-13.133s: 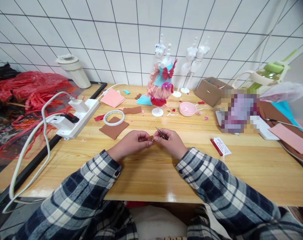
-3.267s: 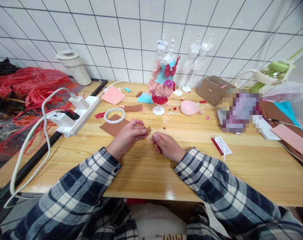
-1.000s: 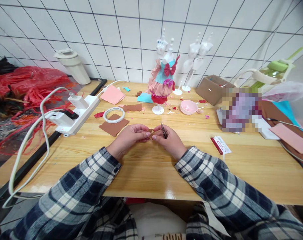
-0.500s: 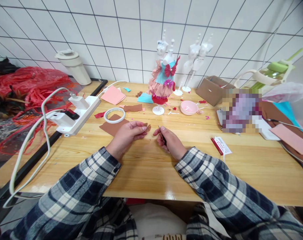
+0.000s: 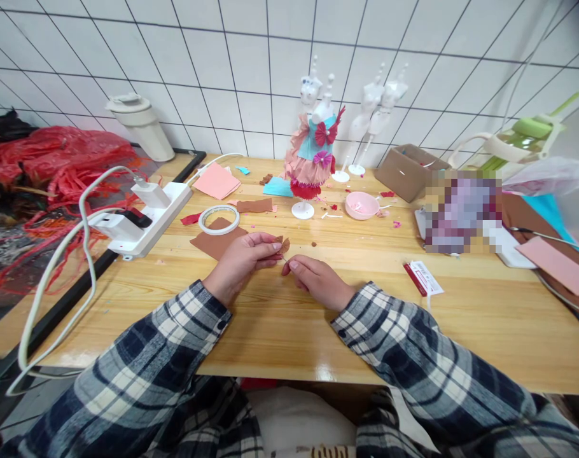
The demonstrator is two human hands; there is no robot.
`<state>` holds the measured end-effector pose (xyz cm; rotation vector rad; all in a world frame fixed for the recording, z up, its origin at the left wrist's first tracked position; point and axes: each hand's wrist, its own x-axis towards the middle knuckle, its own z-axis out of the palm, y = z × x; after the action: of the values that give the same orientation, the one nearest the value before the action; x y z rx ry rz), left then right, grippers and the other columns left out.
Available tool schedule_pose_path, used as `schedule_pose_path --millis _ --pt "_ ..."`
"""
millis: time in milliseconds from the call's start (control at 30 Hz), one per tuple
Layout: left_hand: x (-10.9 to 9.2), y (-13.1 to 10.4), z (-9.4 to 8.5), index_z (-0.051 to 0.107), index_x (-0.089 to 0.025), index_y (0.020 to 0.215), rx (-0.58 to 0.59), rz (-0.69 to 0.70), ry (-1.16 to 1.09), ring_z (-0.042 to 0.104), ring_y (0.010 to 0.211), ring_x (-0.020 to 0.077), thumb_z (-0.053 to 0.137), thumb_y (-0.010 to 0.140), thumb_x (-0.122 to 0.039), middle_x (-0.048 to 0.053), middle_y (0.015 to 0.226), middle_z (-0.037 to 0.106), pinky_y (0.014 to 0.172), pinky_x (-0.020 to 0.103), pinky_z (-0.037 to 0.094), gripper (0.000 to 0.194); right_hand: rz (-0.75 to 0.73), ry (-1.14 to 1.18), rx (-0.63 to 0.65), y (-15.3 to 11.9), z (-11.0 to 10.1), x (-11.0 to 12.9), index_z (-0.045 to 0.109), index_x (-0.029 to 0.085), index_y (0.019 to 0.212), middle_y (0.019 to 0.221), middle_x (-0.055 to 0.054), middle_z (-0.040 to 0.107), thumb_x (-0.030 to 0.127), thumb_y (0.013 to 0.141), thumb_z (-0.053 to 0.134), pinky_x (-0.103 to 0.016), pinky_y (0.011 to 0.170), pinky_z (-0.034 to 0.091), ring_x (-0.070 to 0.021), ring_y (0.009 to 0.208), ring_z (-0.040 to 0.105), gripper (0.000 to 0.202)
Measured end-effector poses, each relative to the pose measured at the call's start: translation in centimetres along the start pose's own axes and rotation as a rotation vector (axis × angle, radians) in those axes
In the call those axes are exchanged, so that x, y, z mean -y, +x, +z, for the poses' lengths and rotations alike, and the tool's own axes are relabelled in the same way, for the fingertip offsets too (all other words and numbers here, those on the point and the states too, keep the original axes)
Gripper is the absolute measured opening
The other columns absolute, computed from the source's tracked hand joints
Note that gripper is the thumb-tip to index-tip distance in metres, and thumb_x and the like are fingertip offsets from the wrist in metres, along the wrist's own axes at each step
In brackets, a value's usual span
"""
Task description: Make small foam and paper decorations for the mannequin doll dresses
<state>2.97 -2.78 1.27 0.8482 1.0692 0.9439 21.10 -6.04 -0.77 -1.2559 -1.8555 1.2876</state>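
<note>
**Fine work at the end of a brown paper scrap**

The brown paper scrap (image 5: 286, 244) is in the left hand (image 5: 249, 257), right of the tape roll (image 5: 219, 232) and above the counter (image 5: 389, 331). The left grip pinches it between thumb and fingers, crinkled edges showing past the fingertips. Farther right of the roll, the right hand (image 5: 318, 278) is curled closed, thumb against forefinger, and seems to grasp a thin piece (image 5: 284, 259) reaching toward the scrap's near end; tool tip or thread, it is too small to tell.

The step looks like delicate work at that end. To do it well, pinch close to it, firmly enough to stop it turning, lightly enough to leave the folds uncrushed. Short, steady right-hand moves suit best, since a tug could tear the paper. Wrists propped on the counter, nearer than the roll, should help.
</note>
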Motion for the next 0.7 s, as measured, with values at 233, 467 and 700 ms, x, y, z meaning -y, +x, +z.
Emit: schedule_pose_path --millis 233,467,700 --pt "-0.26 -0.3 0.37 0.064 -0.013 0.08 -0.005 -0.027 0.01 0.066 0.067 0.0112 0.081 0.062 -0.018 0.002 0.079 0.069 0.067 0.022 0.052 0.025 0.027 0.045 0.008 0.06 0.05 0.01 0.055 0.019 0.086 0.054 0.005 0.047 0.045 0.096 0.03 -0.023 0.055 0.035 -0.0101 0.051 0.045 0.037" --pt "-0.24 -0.29 0.45 0.063 -0.013 0.079 -0.015 -0.031 -0.007 0.067 0.067 0.0122 0.081 0.061 -0.018 0.003 0.079 0.07 0.067 0.023 0.052 0.026 0.035 0.077 -0.002 0.23 0.02 0.14 0.052 0.019 0.081 0.056 0.005 0.043 0.045 0.094 0.033 -0.023 0.054 0.034 -0.0101 0.052 0.041 0.034" --pt "-0.3 -0.34 0.6 0.063 -0.013 0.08 -0.007 -0.028 0.0 0.067 0.067 0.0115 0.082 0.06 -0.019 0.001 0.077 0.069 0.068 0.021 0.053 0.028 0.043 0.074 -0.001 0.38 -0.01 -0.09 0.05 0.019 0.078 0.056 0.005 0.043 0.044 0.093 0.035 -0.024 0.055 0.032 -0.0104 0.052 0.04 0.032"
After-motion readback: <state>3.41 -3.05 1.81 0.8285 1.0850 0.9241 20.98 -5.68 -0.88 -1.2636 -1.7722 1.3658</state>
